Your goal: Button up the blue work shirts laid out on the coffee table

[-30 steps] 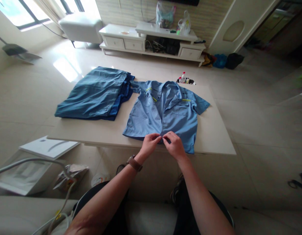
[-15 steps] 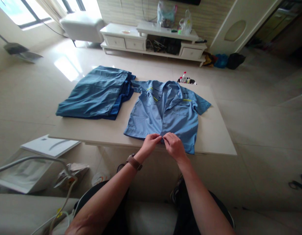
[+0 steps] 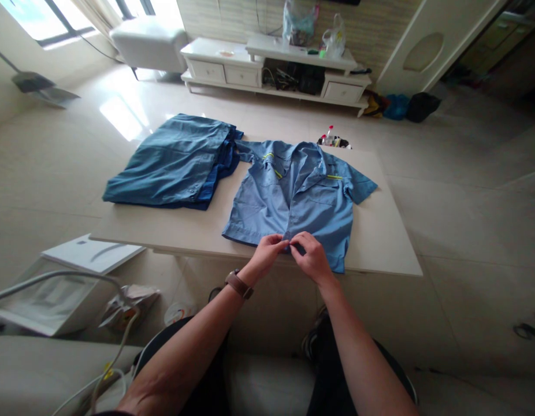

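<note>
A blue short-sleeved shirt [image 3: 322,211] with yellow-green trim lies face up on the pale table [image 3: 382,242], its collar away from me and its front open at the neck. At the bottom of the front opening, my left hand [image 3: 270,252] pinches the hem edge. My right hand [image 3: 311,256] closes finger and thumb on the same spot, nearly touching the left. The small bit of cloth between the fingertips is mostly hidden. Left of the shirt lies a stack of folded darker blue garments [image 3: 167,164].
Bottles with red caps [image 3: 329,136] stand beyond the table's far edge. A white TV cabinet [image 3: 207,55] and a padded stool [image 3: 148,46] are at the back. Lower left are a white box [image 3: 88,254] and a curved grey tube [image 3: 55,277].
The view has shifted slightly. Both hands stay at the shirt's hem, and the right fingers have changed their bend a little. The shirt and stack lie as before.
</note>
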{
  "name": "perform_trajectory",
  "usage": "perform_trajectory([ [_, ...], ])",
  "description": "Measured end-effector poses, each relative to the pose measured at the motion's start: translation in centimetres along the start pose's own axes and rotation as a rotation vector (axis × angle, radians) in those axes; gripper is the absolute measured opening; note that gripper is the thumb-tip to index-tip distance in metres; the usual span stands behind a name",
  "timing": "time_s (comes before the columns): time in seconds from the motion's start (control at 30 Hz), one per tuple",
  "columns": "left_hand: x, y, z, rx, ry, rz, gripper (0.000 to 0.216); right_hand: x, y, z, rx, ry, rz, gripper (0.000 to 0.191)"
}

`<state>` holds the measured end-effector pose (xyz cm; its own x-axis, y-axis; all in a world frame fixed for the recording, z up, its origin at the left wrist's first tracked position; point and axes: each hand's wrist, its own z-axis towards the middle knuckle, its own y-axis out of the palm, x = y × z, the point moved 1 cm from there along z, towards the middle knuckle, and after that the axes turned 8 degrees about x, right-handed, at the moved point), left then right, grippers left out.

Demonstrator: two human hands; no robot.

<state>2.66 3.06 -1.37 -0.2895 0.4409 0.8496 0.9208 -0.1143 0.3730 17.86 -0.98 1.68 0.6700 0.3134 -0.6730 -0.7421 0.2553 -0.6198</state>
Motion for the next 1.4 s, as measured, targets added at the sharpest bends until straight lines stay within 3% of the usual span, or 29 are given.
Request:
perform_trajectory([
  [0.2, 0.6, 0.0, -0.2, 0.004, 0.075, 0.062, 0.047, 0.5, -0.2, 0.3, 0.1, 0.257, 0.164, 0.015],
  [0.37, 0.3, 0.0, -0.3, -0.08, 0.118, 0.111, 0.051, 1.6, 0.1, 0.1, 0.009, 0.496, 0.293, 0.025],
  [0.57, 0.0, 0.0, -0.4, -0.169, 0.16, 0.214, 0.045, 2.5, 0.4, 0.0, 0.014, 0.665, 0.35, 0.022],
  [0.73, 0.0, -0.6, -0.3, -0.236, 0.198, 0.339, 0.037, 3.0, 1.4, -0.4, 0.003, 0.656, 0.232, 0.016],
  [0.87, 1.2, -1.8, -0.5, -0.256, 0.198, 0.694, 0.031, 3.4, 1.5, -1.0, -0.056, 0.49, -0.054, 0.007],
  [0.93, 2.1, -2.5, -0.5, -0.132, 0.258, 0.942, 0.023, 3.5, 1.4, -1.4, -0.122, 0.388, -0.209, 0.022],
  [1.03, 3.0, -3.6, -0.3, 0.101, 0.444, 1.253, 0.02, 3.2, 1.4, -2.2, -0.326, 0.355, -0.327, 0.038],
  [1.1, 2.8, -4.3, -0.1, 0.104, 0.498, 1.369, 0.03, 2.9, 1.3, -2.5, -0.427, 0.368, -0.389, 0.04],
  [1.23, 1.6, -5.0, -0.2, 0.0, 0.35, 1.461, 0.044, 2.0, 0.9, -2.1, -0.483, 0.402, -0.498, 0.036],
  [1.4, 1.8, -4.1, -1.2, 0.056, 0.217, 1.653, 0.023, 1.4, 0.5, -1.7, -0.52, 0.504, -0.543, 0.033],
])
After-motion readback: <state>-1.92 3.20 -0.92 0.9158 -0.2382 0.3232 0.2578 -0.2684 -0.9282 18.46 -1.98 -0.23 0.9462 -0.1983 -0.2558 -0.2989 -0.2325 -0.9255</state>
